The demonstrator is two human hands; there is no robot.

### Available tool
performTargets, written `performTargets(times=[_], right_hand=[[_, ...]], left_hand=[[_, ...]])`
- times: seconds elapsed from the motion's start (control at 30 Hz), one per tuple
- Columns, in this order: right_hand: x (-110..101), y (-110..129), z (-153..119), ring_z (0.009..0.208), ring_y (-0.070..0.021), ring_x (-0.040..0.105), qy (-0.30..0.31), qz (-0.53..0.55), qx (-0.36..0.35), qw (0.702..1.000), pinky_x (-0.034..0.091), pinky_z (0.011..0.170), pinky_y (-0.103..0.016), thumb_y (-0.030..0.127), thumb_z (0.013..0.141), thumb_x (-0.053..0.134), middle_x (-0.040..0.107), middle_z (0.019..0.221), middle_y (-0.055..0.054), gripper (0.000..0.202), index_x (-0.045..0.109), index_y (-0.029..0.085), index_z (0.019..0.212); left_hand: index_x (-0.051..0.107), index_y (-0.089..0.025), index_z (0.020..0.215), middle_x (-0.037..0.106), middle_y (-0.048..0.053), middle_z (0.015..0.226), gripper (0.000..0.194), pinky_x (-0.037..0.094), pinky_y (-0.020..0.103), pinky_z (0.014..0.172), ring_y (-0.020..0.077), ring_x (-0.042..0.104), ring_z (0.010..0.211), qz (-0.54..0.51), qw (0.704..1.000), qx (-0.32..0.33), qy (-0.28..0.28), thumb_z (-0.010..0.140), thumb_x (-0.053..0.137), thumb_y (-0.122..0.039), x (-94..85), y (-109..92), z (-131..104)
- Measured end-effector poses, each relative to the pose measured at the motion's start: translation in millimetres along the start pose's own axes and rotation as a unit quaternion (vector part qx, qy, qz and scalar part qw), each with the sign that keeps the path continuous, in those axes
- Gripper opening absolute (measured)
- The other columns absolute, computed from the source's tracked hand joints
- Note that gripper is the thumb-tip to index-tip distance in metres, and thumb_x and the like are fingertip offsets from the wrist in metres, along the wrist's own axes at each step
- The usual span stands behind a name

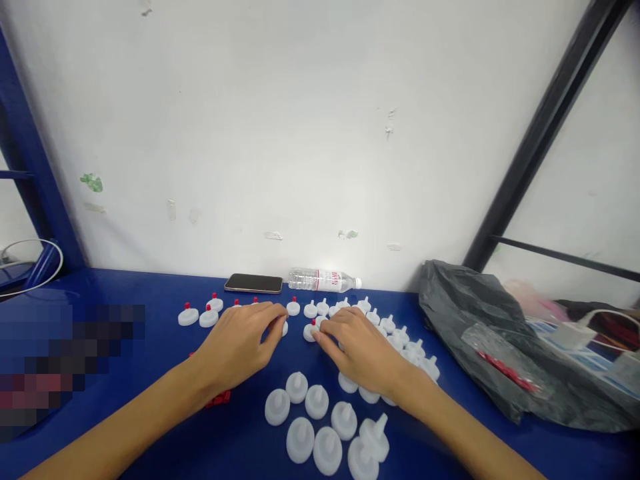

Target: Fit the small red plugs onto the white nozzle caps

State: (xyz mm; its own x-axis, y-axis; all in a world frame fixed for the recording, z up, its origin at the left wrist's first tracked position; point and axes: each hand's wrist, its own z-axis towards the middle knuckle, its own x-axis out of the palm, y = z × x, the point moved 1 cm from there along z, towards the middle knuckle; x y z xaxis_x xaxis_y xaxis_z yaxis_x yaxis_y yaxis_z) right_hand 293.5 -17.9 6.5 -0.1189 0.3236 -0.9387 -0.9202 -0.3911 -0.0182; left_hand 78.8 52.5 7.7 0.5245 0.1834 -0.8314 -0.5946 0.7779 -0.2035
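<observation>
Fingertips of my left hand [245, 340] are pinched together, and a white disc-shaped nozzle cap [285, 329] shows partly behind them. Whether something small sits in that pinch is hidden. My right hand [360, 347] has its thumb and fingers closed at the edge of a white nozzle cap with a red tip [309, 333], which stands upright on the blue table. Several plain white nozzle caps [327, 451] stand in front of my hands, and more [400, 337] spread behind and under my right hand. Small red tips [219, 399] lie partly hidden below my left wrist.
Several red-tipped caps [188, 315] stand at the back left. A phone [254, 283] and a clear plastic bottle [324, 280] lie along the wall. On the right, a dark plastic bag [460, 300] carries a clear bag of red pieces [507, 370]. Beside it is a white cable [610, 313].
</observation>
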Motion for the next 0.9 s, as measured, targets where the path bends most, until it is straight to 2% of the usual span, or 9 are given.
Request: performTargets(times=[0.13, 0.2, 0.27, 0.4, 0.53, 0.63, 0.77, 0.83, 0.9], right_hand=[[3, -2, -2, 0.090, -0.0234, 0.067, 0.011, -0.015, 0.017, 1.000, 0.045, 0.095, -0.042, 0.034, 0.110, 0.040, 0.073, 0.086, -0.007, 0.042, 0.071, 0.018, 0.087], [4, -4, -3, 0.104, -0.0260, 0.066, 0.013, 0.000, 0.021, 1.000, 0.044, 0.101, -0.045, 0.035, 0.110, 0.041, 0.073, 0.104, -0.010, 0.036, 0.073, 0.017, 0.108], [3, -5, -3, 0.114, -0.0279, 0.063, 0.002, 0.007, 0.033, 0.999, 0.043, 0.104, -0.049, 0.035, 0.110, 0.041, 0.070, 0.119, -0.011, 0.035, 0.066, 0.019, 0.129], [2, -11, -3, 0.126, -0.0292, 0.058, -0.001, 0.013, 0.070, 0.997, 0.039, 0.111, -0.054, 0.032, 0.111, 0.034, 0.067, 0.130, -0.012, 0.039, 0.067, 0.021, 0.129], [7, -17, -5, 0.145, -0.0334, 0.044, 0.043, 0.052, 0.072, 0.995, 0.026, 0.120, -0.063, 0.039, 0.112, 0.031, 0.057, 0.149, -0.012, 0.045, 0.059, 0.022, 0.142], [8, -18, -5, 0.142, -0.0323, 0.047, 0.044, 0.086, 0.052, 0.994, 0.028, 0.120, -0.062, 0.038, 0.112, 0.028, 0.067, 0.138, -0.009, 0.045, 0.064, 0.021, 0.134], [2, -14, -4, 0.119, -0.0246, 0.062, 0.028, 0.097, 0.009, 0.995, 0.036, 0.115, -0.053, 0.031, 0.112, 0.032, 0.074, 0.111, -0.006, 0.040, 0.071, 0.022, 0.111], [0, -12, -5, 0.115, -0.0237, 0.063, 0.037, 0.101, 0.001, 0.994, 0.035, 0.114, -0.054, 0.032, 0.112, 0.033, 0.073, 0.111, -0.006, 0.038, 0.071, 0.023, 0.112], [-1, -10, -6, 0.122, -0.0261, 0.060, 0.052, 0.105, -0.002, 0.993, 0.031, 0.116, -0.058, 0.034, 0.112, 0.033, 0.072, 0.119, -0.007, 0.038, 0.069, 0.024, 0.121]], left_hand=[[0.072, -0.023, 0.103, 0.080, 0.002, 0.095, 0.032, 0.047, 0.033, 0.071, 0.0211, 0.073, 0.079, 0.003, 1.000, -0.002, 0.006, 0.101, 0.041, -0.026, 0.6, 0, 0], [0.072, -0.023, 0.103, 0.080, 0.003, 0.095, 0.032, 0.047, 0.032, 0.071, 0.0216, 0.073, 0.080, 0.014, 1.000, -0.010, 0.014, 0.101, 0.040, -0.027, -0.7, 0, 1], [0.072, -0.024, 0.102, 0.080, 0.004, 0.094, 0.032, 0.047, 0.032, 0.071, 0.0228, 0.074, 0.082, 0.033, 0.999, -0.019, 0.025, 0.101, 0.040, -0.027, -4.0, 2, 2], [0.074, -0.025, 0.094, 0.079, 0.006, 0.089, 0.032, 0.046, 0.032, 0.070, 0.0253, 0.073, 0.085, 0.069, 0.994, -0.030, 0.077, 0.099, 0.042, -0.028, -14.8, 14, 7], [0.074, -0.026, 0.084, 0.078, 0.005, 0.082, 0.027, 0.044, 0.031, 0.066, 0.0250, 0.072, 0.078, 0.080, 0.986, -0.033, 0.139, 0.092, 0.049, -0.027, -24.7, 32, 10], [0.074, -0.027, 0.078, 0.078, 0.005, 0.080, 0.021, 0.042, 0.031, 0.063, 0.0257, 0.072, 0.075, 0.090, 0.980, -0.050, 0.171, 0.087, 0.055, -0.028, -28.5, 44, 8], [0.072, -0.026, 0.073, 0.077, 0.006, 0.077, 0.011, 0.040, 0.032, 0.059, 0.0278, 0.071, 0.071, 0.109, 0.972, -0.068, 0.195, 0.081, 0.064, -0.028, -28.8, 49, 4], [0.071, -0.025, 0.070, 0.076, 0.007, 0.077, 0.011, 0.039, 0.032, 0.058, 0.0283, 0.070, 0.068, 0.119, 0.969, -0.073, 0.202, 0.080, 0.067, -0.029, -27.9, 49, 2], [0.069, -0.025, 0.068, 0.076, 0.007, 0.077, 0.012, 0.038, 0.032, 0.058, 0.0282, 0.070, 0.066, 0.125, 0.968, -0.071, 0.208, 0.080, 0.067, -0.027, -26.5, 49, 1]])
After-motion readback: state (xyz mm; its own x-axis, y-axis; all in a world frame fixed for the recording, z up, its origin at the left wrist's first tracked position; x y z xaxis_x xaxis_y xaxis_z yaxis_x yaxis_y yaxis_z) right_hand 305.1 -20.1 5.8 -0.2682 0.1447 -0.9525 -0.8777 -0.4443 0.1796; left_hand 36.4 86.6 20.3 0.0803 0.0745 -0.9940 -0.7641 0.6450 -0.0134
